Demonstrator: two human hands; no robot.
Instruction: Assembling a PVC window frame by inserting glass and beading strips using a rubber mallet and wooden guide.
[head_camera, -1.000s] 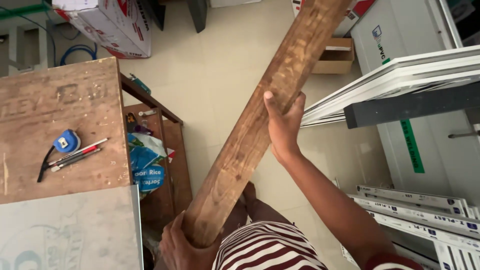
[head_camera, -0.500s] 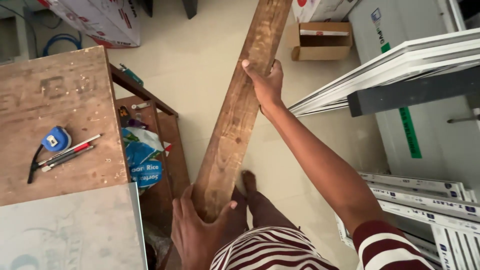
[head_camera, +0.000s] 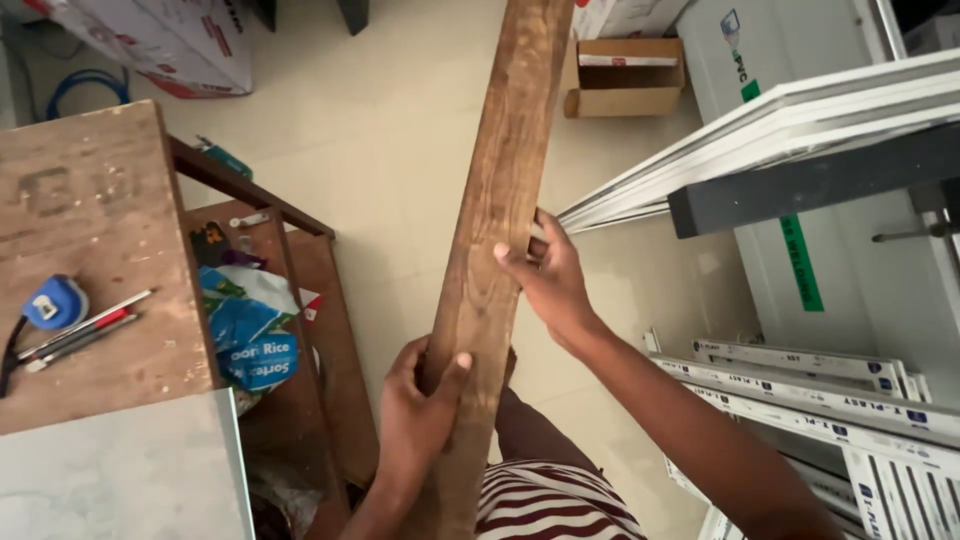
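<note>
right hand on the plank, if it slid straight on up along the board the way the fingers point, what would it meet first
Nothing on the plank itself: the wood above the right hand looks bare up to the picture's top edge. The white profile bundle ends just to its right and may brush the knuckles, though depth is unclear.

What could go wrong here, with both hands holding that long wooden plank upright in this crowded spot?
1. The wooden plank runs past the top of the picture, so its far end is unseen and might hit something. 2. The right hand grips beside the stacked white profiles; a swing could knock them. 3. The left hand holds a rough edge near the wooden table: splinters or a bump seem possible.
</note>
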